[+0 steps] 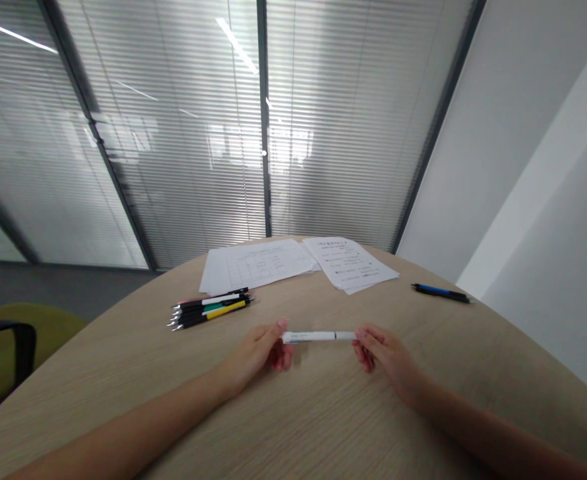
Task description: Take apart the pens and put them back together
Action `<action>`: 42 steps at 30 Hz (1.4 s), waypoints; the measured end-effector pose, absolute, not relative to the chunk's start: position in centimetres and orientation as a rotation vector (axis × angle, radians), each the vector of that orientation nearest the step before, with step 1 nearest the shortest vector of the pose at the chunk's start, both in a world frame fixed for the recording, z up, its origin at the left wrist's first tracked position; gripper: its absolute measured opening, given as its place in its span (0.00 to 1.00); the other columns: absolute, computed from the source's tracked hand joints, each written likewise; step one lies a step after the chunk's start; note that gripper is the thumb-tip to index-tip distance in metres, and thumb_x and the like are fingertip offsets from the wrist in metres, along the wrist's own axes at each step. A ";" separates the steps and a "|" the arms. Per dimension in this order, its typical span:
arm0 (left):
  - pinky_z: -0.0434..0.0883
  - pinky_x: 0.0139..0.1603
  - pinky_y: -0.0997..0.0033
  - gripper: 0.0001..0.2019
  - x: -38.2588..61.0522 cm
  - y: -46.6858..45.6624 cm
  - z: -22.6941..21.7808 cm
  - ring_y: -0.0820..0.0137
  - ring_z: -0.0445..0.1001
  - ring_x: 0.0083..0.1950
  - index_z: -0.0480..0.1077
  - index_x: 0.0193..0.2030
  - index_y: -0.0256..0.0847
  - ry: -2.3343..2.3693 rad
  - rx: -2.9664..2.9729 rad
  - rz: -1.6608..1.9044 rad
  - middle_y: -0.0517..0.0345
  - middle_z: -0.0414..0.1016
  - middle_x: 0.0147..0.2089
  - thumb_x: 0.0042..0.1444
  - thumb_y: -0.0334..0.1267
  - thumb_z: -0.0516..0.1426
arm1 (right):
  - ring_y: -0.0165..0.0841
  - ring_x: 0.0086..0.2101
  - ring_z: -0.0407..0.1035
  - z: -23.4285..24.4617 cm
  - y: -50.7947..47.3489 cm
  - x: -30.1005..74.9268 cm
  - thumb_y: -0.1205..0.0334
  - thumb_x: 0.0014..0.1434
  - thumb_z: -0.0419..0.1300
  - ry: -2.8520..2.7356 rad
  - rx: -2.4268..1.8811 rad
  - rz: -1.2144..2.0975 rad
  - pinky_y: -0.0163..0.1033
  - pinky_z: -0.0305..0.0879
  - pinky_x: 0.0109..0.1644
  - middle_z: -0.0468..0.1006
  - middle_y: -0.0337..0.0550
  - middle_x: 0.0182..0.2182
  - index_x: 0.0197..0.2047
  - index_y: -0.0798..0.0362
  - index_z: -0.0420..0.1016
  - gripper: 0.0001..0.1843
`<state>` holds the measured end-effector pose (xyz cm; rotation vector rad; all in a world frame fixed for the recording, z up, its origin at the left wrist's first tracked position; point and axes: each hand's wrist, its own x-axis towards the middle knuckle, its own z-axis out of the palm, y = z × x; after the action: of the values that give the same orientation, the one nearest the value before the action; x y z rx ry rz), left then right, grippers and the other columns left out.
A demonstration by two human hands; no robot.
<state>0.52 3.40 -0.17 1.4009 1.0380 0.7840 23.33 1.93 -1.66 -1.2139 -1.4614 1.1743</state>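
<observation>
A white pen is held level above the table, stretched crosswise between my two hands. My left hand pinches its left end between thumb and fingers. At the other end, my right hand grips the pen's tip end the same way. Beyond my left hand lies a bunch of several pens with black, white, green and yellow barrels, their tips facing left. Off to the right, a blue and black pen pair rests side by side near the table edge.
Printed sheets of paper lie at the far side of the wooden table, with more printed pages beside them. A green chair with a black armrest stands at the left. Glass partitions with blinds rise behind.
</observation>
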 end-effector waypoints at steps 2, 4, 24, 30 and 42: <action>0.58 0.20 0.76 0.24 0.5 3.4 -0.2 0.75 0.63 0.19 0.68 0.31 0.34 1.015 1.381 0.819 0.58 0.70 0.20 0.48 0.57 0.47 | 0.24 0.14 0.56 -1.7 1.9 23.3 0.45 0.47 0.52 -1.442 -1.214 1.164 0.31 0.53 0.19 0.62 0.32 0.13 0.20 0.54 0.63 0.20; 0.59 0.21 0.76 0.24 0.6 3.4 -0.2 0.75 0.64 0.21 0.63 0.45 0.38 0.994 1.369 0.858 0.60 0.72 0.26 0.44 0.51 0.56 | 0.23 0.14 0.56 -1.7 1.9 23.3 0.44 0.48 0.51 -1.410 -1.219 1.160 0.31 0.52 0.19 0.61 0.32 0.13 0.20 0.54 0.62 0.21; 0.59 0.22 0.75 0.25 0.6 3.1 0.1 0.74 0.64 0.19 0.68 0.32 0.34 0.971 1.386 0.846 0.59 0.70 0.19 0.51 0.56 0.45 | 0.24 0.14 0.55 -1.7 1.9 23.3 0.44 0.48 0.51 -1.414 -1.244 1.158 0.32 0.52 0.19 0.61 0.32 0.12 0.20 0.54 0.63 0.20; 0.57 0.19 0.75 0.28 0.4 3.4 -0.3 0.74 0.65 0.19 0.59 0.48 0.37 0.926 1.338 0.906 0.56 0.73 0.27 0.49 0.58 0.46 | 0.24 0.14 0.55 -1.7 1.8 23.3 0.44 0.48 0.51 -1.386 -1.246 1.143 0.32 0.51 0.19 0.60 0.32 0.11 0.20 0.54 0.63 0.20; 0.58 0.21 0.77 0.15 0.8 3.1 0.2 0.77 0.62 0.20 0.66 0.23 0.36 1.029 1.512 0.818 0.62 0.68 0.20 0.47 0.48 0.54 | 0.25 0.14 0.56 -1.6 1.8 23.3 0.44 0.48 0.51 -1.419 -1.248 1.139 0.32 0.53 0.19 0.61 0.32 0.12 0.21 0.54 0.64 0.20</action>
<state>0.76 3.10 0.18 1.5119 1.0290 0.8184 23.34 1.78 -1.65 -1.2476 -1.4193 1.1390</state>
